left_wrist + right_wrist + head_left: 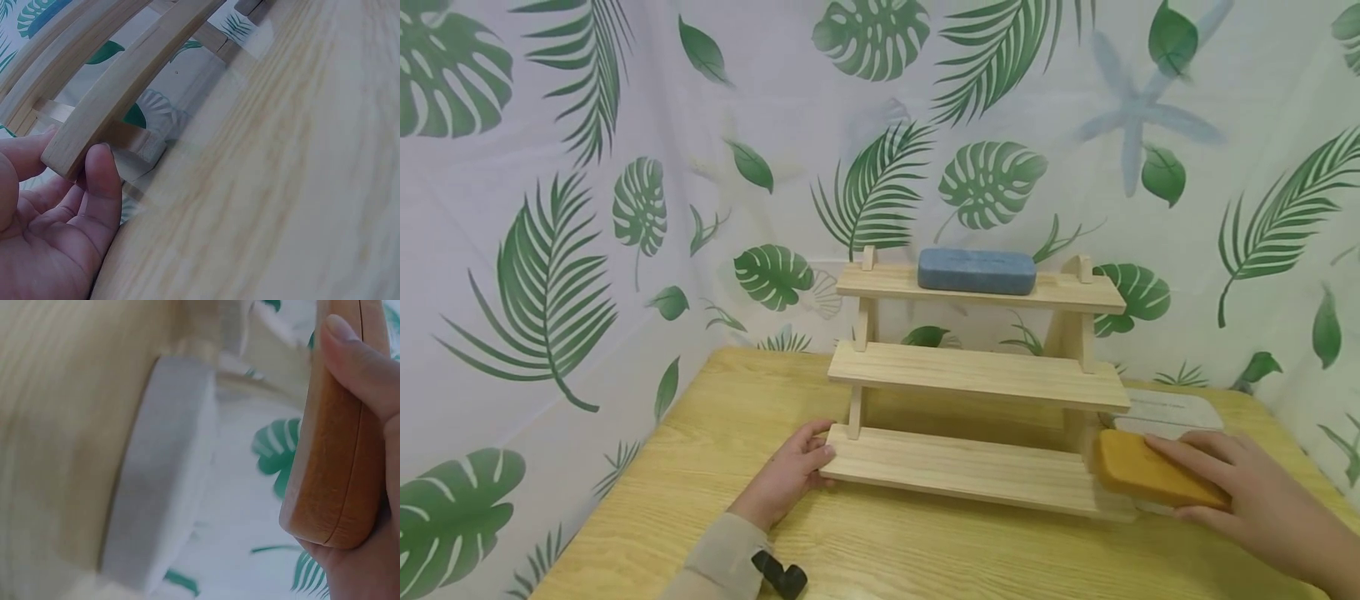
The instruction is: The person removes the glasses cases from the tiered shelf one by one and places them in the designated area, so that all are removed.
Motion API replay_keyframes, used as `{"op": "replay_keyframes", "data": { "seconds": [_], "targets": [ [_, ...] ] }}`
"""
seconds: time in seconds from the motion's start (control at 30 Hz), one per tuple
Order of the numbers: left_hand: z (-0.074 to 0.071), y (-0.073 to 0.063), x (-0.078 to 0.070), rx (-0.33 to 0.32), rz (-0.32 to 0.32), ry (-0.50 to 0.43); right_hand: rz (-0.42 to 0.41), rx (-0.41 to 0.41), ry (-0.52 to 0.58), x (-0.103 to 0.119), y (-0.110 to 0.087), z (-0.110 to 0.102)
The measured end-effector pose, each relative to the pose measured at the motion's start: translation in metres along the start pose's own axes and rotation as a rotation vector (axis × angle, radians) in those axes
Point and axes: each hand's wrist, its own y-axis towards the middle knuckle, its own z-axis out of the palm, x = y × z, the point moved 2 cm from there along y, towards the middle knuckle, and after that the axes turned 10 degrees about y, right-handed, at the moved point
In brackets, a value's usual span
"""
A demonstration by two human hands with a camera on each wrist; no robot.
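A three-tier wooden display stand [977, 371] stands on the table. My left hand [795, 461] grips the left end of its lowest shelf [955, 468]; the left wrist view shows thumb and fingers [103, 175] pinching the board's corner. On the top tier lies a blue glasses case [976, 272]. My right hand [1247, 492] holds an orange-yellow glasses case [1157, 468] by its right part, close to the right end of the lowest shelf. A seam runs along this case [337, 469] in the right wrist view, where it is raised off the table.
Right of the stand, a pale grey-white case [1172, 408] lies on the table, partly hidden behind the right hand and the orange-yellow case. A leaf-patterned cloth [760, 167] hangs behind and beside the wooden table [715, 417].
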Motion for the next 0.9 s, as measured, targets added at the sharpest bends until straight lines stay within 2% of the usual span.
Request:
{"op": "replay_keyframes", "data": {
  "seconds": [0.1,0.23,0.37,0.47,0.63,0.8,0.9],
  "targets": [
    [0.000,-0.001,0.002,0.008,0.001,0.005,0.033,0.021,0.016,-0.012,-0.014,0.003],
    [0.000,-0.001,0.002,0.003,0.000,0.004,0.032,0.009,0.028,-0.026,-0.029,0.007],
    [0.000,0.000,0.001,-0.004,0.003,0.002,-0.013,-0.024,-0.010,-0.039,-0.041,0.011],
    [0.000,0.000,0.000,-0.006,0.000,0.000,-0.078,-0.052,-0.033,-0.047,-0.047,0.015],
    [0.000,0.000,-0.001,-0.012,0.004,0.004,-0.140,-0.057,-0.042,-0.058,-0.053,0.024],
    [0.000,0.000,0.000,-0.009,0.000,0.006,-0.058,-0.039,-0.035,-0.063,-0.060,0.029],
    [0.000,0.000,0.001,-0.005,0.000,0.008,-0.042,-0.014,-0.019,-0.064,-0.061,0.030]
  ]
}}
